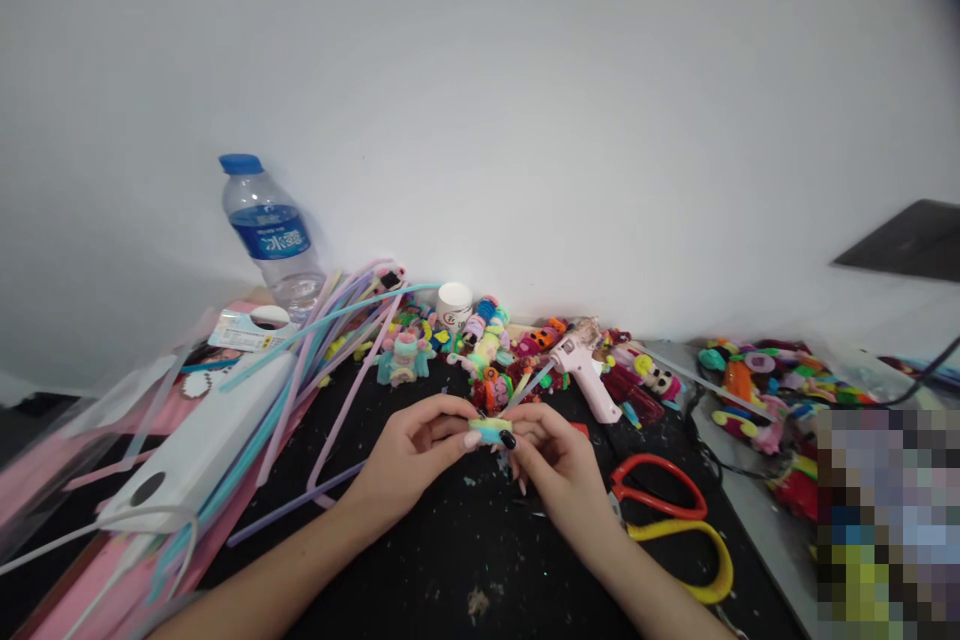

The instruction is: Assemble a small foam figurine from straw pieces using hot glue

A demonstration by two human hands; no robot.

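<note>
Between the fingertips of both hands is a small yellow and light-blue pipe-cleaner piece [491, 427]. My left hand [420, 445] is closed, its thumb and index finger pinching the left end. My right hand [559, 460] pinches the right end, a dark-nailed thumb resting on the front of it. Just behind the hands lies a pale pink glue gun [589, 375], its stick pointing down toward the piece. Scissors with one red and one yellow handle [679, 545] lie right of my right wrist, their blades mostly hidden.
Many colourful pipe-cleaner figures [491, 345] line the wall, with a small white jar [454, 305] among them. Long pastel pipe cleaners [289, 400] and a white power strip [202, 440] lie left. A water bottle [270, 230] leans by the wall. A dark cable [919, 380] runs at right.
</note>
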